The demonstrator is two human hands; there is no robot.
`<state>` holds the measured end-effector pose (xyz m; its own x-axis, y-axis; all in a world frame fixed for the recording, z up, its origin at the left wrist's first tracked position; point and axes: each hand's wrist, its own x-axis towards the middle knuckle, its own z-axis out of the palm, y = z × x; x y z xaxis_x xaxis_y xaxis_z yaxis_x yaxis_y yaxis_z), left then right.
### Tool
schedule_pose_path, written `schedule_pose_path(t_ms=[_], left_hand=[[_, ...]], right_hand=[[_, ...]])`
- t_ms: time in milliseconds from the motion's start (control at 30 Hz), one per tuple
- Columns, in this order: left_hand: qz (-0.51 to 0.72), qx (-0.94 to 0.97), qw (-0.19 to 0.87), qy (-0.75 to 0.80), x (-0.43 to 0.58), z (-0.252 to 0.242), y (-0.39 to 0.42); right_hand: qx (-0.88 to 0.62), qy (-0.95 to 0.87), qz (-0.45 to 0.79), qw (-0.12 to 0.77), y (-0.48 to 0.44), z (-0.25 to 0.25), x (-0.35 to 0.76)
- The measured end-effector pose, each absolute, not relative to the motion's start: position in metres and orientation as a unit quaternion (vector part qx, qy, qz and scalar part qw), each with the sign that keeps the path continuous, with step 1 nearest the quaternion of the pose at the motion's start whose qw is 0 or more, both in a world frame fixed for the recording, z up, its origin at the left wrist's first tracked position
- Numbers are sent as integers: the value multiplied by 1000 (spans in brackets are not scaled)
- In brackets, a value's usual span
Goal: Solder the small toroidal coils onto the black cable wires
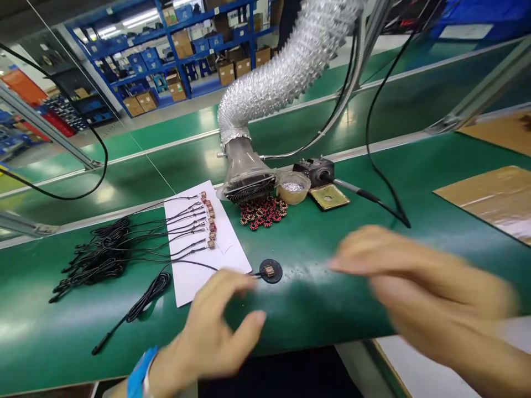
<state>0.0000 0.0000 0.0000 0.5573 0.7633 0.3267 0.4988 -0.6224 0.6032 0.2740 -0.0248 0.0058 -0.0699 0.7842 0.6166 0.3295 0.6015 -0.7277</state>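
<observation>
On my feed, a broad, glossy green desk (315,315) filled most of the view, and a ribbed silver foil duct (286,77) sagged over its far side. The right hand (373,251) was off to the right, too blurred for me to tell whether it gripped anything. The left hand (211,331) was empty, thumb and fingers spread apart near a flat, round black disc (277,273). A rectangular white paper sheet (186,284) lay to the left.

On that disc sat a small, boxy copper-coloured component (269,271) with a thin black lead. I judged it light and stiff, its lead supple, the wire joint fragile; its sides offered the safest hold. Its lead pointed left, its free end right, and the long axis ran roughly crosswise through my view.
</observation>
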Motion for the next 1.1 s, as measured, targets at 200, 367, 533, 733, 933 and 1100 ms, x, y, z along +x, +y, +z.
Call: schedule_pose_path(t_ms=[200,367,533,733,933,1100], left_hand=[[95,901,183,382,28,-46,52],[90,902,170,385,34,-57,46],[117,883,180,418,36,-69,43],[158,854,262,421,31,-49,46],[149,779,413,448,11,-17,53],[187,740,453,460,-1,-16,57]], right_hand=[[-437,-853,250,138,33,-56,230],[-419,-870,250,69,49,-46,227],[-419,-866,272,31,53,-31,231],[-409,-795,438,97,61,-25,249],[-397,-613,652,205,63,-19,223],[-404,-576,670,237,67,-16,202]])
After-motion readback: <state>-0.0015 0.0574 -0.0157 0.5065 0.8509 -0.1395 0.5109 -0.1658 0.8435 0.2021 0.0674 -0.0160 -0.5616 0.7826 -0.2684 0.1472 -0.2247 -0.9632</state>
